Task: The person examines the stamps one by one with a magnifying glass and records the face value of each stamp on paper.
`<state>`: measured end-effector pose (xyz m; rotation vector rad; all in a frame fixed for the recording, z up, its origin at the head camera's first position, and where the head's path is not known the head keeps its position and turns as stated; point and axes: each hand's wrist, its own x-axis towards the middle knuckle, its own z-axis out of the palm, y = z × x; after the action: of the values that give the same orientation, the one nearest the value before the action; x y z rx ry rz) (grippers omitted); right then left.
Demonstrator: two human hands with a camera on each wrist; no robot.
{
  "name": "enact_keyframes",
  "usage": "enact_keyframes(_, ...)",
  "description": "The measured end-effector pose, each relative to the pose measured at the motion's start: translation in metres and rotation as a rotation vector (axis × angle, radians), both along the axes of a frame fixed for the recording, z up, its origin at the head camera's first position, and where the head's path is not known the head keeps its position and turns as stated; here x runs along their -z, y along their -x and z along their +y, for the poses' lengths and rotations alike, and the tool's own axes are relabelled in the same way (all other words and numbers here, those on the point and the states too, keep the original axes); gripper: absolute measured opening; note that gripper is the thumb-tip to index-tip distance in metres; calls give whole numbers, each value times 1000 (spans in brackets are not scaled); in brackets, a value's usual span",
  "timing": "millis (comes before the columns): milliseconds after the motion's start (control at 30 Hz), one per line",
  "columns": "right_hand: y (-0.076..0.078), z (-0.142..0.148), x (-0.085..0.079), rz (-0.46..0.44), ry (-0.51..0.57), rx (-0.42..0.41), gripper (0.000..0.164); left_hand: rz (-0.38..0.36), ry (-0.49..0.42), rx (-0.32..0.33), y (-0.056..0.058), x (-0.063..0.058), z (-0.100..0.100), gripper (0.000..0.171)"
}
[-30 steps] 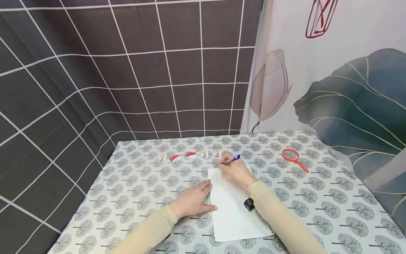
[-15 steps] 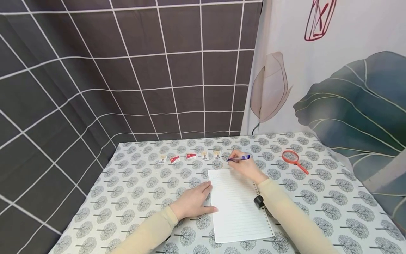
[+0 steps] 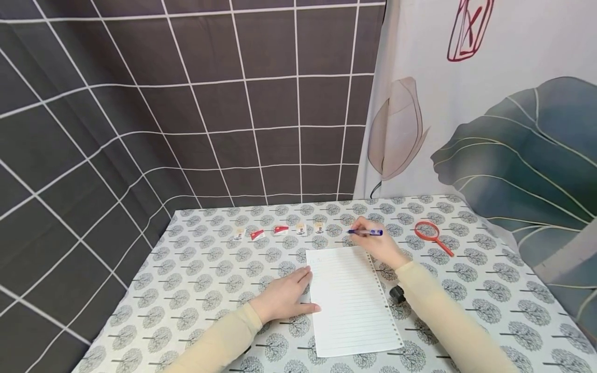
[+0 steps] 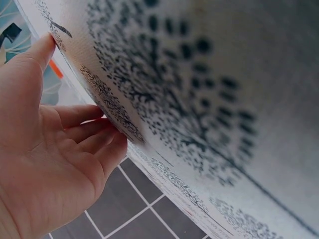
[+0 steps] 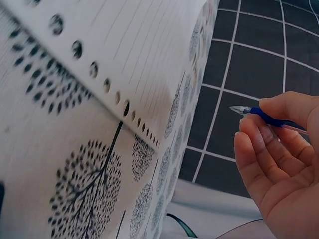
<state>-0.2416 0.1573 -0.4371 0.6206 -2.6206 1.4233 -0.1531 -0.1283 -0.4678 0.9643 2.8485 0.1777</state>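
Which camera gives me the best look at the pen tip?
The right wrist view: the pen tip shows close up there, uncovered by the fingers of the right hand. The head view shows the pen small, its tip tiny. The left wrist view doesn't show it at all.

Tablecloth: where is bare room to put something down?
Free: left of the left hand, nearer than the row of cards; also right of the right sleeve, nearer than the red magnifying glass. Crowded: the middle, with paper, right hand and pen.
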Motion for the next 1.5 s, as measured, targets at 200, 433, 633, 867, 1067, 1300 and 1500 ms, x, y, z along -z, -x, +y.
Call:
enact_keyframes(200, -3, 11, 3, 101, 28, -48, 9, -3, -4, -3, -1, -1, 0, 91)
enact_keyframes(433, -6, 26, 5, 256, -61, -57, 12, -2, -1, -7, 0, 1, 0, 91)
enact_keyframes(633, -5, 40, 7, 425, -104, -90, 18, -16, -8, -10, 0, 2, -2, 91)
enact_keyframes(867, -4, 54, 3, 500, -256, -87, 23, -18, -7, -12, 1, 0, -2, 92)
enact_keyframes(1067, -5, 69, 7, 451, -382, -84, 30, -22, -6, -7, 0, 0, -1, 91)
enact_keyframes(1300, -8, 83, 12, 441, -382, -138, 36, -6, -1, -5, 0, 1, 0, 91)
enact_keyframes(1500, -12, 90, 15, 375, -473, -145, 50, -19, -10, -4, 0, 0, 0, 90)
